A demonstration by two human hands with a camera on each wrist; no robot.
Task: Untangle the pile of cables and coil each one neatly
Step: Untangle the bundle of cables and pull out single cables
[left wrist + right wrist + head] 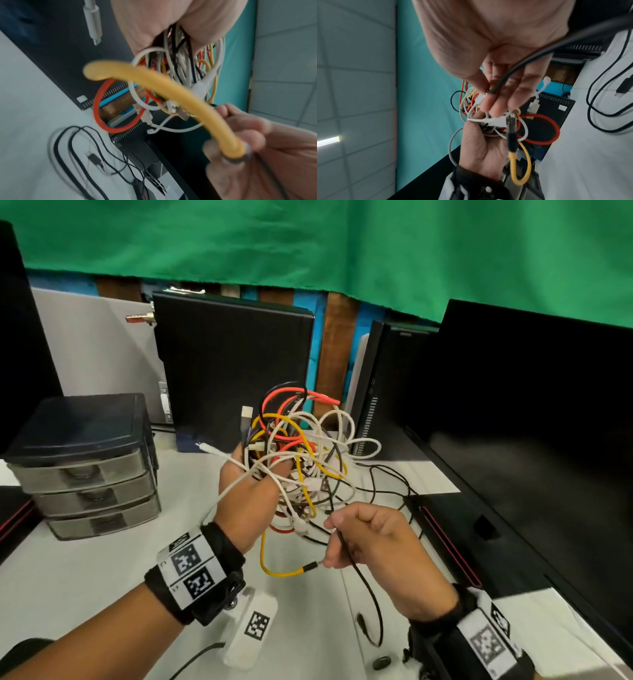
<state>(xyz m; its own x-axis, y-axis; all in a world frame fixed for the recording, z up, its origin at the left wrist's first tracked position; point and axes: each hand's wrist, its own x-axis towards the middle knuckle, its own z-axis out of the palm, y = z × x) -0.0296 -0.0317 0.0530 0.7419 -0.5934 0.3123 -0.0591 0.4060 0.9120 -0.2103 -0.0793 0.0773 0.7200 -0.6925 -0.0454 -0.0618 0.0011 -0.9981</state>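
White desk (102,570) is lying beneath a tangle of cables (301,453), which the left hand (250,501) is gripping above it. Just beside, the right hand (373,542) is pinching a black cable (363,577) and the yellow cable (274,570) plug. Drawer unit (85,463) is standing left.

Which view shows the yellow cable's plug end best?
Right wrist: the yellow cable's plug is sharp and unobstructed, hanging below the right hand. Head view shows it small, at the right fingers. Left wrist shows it blurred and partly hidden by fingers.
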